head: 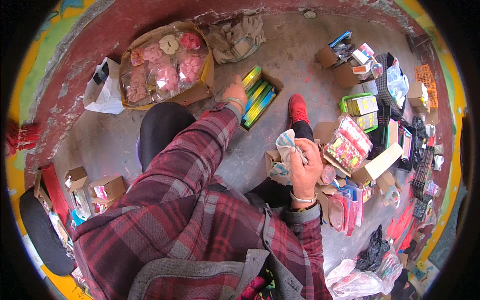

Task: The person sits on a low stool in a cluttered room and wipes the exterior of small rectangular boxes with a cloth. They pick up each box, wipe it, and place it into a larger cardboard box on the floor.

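Note:
My left hand (235,93) is at the left edge of an open cardboard box (278,84) on the floor. Its index finger points forward beside the box; part of the hand's underside is hidden. Yellow, green and blue thin packets (258,105) lie slantwise inside that box. In my right hand (305,165) is a crumpled white cloth with blue stripes (285,141), gripped between thumb and fingers, above a small cardboard box (273,159). Left of my left hand stands a large carton (208,80) of plastic-wrapped pink, red and cream fluffy scrunchies (168,77).
A burlap sack (240,39) lies behind the boxes. A white plastic bag (103,90) stands at left. Along the right are a green basket (342,103), an orange crate (426,84), a packet of colourful items (348,144) and plastic bags (363,279). Small cartons (108,187) sit lower left.

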`<state>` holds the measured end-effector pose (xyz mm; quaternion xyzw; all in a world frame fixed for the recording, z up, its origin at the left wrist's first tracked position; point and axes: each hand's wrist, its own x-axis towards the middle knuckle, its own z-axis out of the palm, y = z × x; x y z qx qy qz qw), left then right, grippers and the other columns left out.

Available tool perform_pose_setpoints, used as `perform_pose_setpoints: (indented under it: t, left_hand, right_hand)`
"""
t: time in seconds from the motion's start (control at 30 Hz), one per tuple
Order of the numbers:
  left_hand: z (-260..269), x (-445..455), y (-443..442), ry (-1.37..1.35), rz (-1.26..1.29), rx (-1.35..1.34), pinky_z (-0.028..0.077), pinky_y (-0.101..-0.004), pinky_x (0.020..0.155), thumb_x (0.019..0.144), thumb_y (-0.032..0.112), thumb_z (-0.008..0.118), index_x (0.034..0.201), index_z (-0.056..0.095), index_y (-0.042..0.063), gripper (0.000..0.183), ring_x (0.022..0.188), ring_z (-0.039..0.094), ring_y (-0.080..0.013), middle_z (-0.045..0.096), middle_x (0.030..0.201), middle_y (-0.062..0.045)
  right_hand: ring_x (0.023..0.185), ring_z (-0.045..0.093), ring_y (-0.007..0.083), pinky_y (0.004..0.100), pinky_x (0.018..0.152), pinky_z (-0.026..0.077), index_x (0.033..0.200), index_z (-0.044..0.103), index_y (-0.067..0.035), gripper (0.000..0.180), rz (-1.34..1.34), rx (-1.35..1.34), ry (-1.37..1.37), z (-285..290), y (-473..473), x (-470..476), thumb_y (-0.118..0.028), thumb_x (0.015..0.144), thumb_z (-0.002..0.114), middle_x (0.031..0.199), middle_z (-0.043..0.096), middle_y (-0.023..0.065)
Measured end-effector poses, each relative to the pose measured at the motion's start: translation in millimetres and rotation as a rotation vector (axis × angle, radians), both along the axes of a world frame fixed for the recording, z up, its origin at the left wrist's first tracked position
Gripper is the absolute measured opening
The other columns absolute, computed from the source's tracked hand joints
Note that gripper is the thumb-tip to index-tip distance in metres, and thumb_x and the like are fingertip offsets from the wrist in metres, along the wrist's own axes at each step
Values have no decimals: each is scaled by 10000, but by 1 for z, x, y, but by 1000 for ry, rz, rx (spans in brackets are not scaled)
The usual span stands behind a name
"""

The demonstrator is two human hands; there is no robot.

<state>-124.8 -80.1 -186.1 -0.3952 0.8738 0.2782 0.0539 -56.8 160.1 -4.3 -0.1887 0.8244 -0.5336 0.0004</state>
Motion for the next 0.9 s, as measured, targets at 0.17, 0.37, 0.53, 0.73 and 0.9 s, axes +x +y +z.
perform_pose_setpoints:
  t: [0.17,0.37,0.53,0.73,0.9]
  left_hand:
    - [-15,6,-4,75,-92,-43,462,-477,758,832,127,445,1121,492,55,301,894,574,-402,589,968,-236]
    - [-17,7,-6,33,-81,-63,442,-490,796,804,185,522,1179,462,86,393,998,536,-382,552,1088,-216]
    - [-10,18,2,13,-120,-264,332,-508,932,762,310,613,1320,346,142,641,1210,380,-307,436,1278,-152]
    - [21,20,9,-54,-189,-214,301,-506,964,739,372,656,1363,272,154,765,1250,332,-290,402,1319,-135]
    - [11,11,-2,-88,-128,-64,351,-519,926,808,291,591,1363,273,147,657,1196,405,-324,442,1290,-150]
  right_hand:
    - [845,584,195,282,751,452,895,607,12,169,3,7,5,4,-2,0,-7,727,612,922,598,117]
    - [834,582,191,277,747,450,887,606,15,160,9,-7,4,3,-1,0,-6,729,609,919,598,118]
    - [853,571,176,273,761,443,890,608,14,151,0,-34,-23,4,3,3,-20,743,609,923,598,106]
    - [946,532,161,295,877,393,946,587,-19,217,-132,-500,-313,6,39,8,-203,854,517,992,590,78]
    - [988,559,198,336,879,426,1077,556,-60,375,-417,-962,-455,9,94,21,-372,890,464,1051,590,66]
